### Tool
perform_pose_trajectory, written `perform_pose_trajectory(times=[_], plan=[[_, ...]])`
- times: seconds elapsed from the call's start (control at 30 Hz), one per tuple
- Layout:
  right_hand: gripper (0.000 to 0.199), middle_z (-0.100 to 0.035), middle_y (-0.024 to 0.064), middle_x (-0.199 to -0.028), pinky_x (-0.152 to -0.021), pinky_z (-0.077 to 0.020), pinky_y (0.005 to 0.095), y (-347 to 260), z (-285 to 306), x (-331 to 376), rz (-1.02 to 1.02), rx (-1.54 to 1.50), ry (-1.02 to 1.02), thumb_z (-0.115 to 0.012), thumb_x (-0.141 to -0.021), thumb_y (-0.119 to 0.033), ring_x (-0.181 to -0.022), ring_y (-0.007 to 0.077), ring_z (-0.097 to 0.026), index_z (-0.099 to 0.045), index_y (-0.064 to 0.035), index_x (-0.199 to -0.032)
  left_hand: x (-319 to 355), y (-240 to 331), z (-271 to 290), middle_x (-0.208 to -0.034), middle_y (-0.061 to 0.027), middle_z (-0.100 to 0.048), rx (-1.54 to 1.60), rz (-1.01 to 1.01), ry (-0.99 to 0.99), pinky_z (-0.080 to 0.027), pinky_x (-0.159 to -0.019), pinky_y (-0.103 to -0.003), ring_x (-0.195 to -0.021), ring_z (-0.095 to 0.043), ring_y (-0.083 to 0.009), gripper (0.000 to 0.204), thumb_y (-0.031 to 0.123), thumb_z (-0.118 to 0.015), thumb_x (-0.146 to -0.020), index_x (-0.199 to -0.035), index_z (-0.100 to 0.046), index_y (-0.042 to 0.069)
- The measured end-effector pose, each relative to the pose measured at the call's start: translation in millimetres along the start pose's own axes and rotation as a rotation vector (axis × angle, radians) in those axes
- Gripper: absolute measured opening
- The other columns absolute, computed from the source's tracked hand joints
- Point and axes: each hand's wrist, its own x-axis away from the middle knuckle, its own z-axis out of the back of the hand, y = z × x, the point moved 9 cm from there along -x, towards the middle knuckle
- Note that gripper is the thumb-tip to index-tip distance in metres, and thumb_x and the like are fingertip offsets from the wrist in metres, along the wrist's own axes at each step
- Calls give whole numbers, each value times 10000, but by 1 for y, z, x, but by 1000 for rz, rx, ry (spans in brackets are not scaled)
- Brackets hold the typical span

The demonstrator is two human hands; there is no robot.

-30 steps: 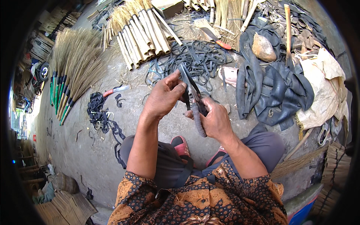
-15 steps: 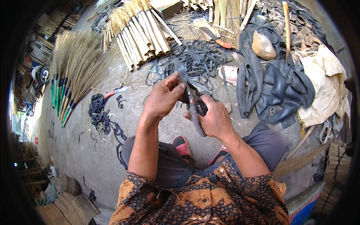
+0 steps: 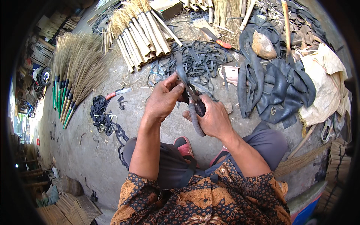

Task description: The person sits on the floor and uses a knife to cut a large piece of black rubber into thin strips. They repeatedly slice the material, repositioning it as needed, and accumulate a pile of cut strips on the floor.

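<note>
My left hand (image 3: 163, 98) pinches a dark rubber strip (image 3: 180, 66), whose free end sticks up above the fingers. In my right hand (image 3: 214, 119) is a pair of scissors (image 3: 195, 122) with a thick grey wrapped handle, fingers closed round it. Its blades point up and away, close against the strip beside my left fingertips. My fingers partly hide the blades and the lower part of the strip. Beyond both hands lies a tangled heap of cut black rubber strips (image 3: 200, 60) on the floor.
Brooms (image 3: 77, 75) stand bunched at left, near a red-handled knife (image 3: 118, 93) and a black strip pile (image 3: 101, 112). Handle bundles (image 3: 144, 39) and another knife (image 3: 215, 37) lie ahead. At right are rubber sheets (image 3: 279, 93), a stone (image 3: 263, 45) and a pale sack (image 3: 324, 86).
Both hands keep their grips in nearly the same place. The rubber strip's upper end has shifted slightly, and the whole view has moved a little.
</note>
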Motion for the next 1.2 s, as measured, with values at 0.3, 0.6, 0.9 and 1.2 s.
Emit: perform_pose_trajectory(times=[0.3, 0.6, 0.9, 1.2], plan=[[667, -662, 195, -667, -593, -502, 475, 9, 1, 6, -140, -63, -57, -788, -780, -620, -661, 423, -683, -651, 26, -869, -3, 9, 10, -1102, -54, -691, 115, -9, 115, -604, -750, -313, -880, -673, -124, 413, 74, -539, -1033, -1440, -514, 14], [611, -671, 195, -739, -644, -507, 447, -4, 4, 1, 20, 31, -1, -815, -780, -564, -689, 393, -679, -650, -12, -982, 3, 7, 2, -1035, -24, -680, 61, 6, 92, -602, -734, -297, -833, -654, -100, 337, 60, -504, -1041, -1370, -562, 12], [662, -639, 211, -627, -586, -504, 480, 5, 5, 5, -68, -19, -18, -785, -780, -621, -635, 412, -681, -636, 21, -845, 0, 5, 7, -1003, -8, -687, 147, 5, 124, -603, -741, -302, -830, -656, -97, 296, 54, -488, -1040, -1308, -607, 12], [588, -658, 170, -671, -586, -483, 455, -9, 10, -1, 100, 61, 89, -824, -785, -531, -638, 378, -668, -611, 4, -903, 2, 1, 0, -1075, -34, -691, 32, 42, 75, -590, -734, -304, -874, -656, -110, 437, 94, -549, -1037, -1468, -504, 39]])
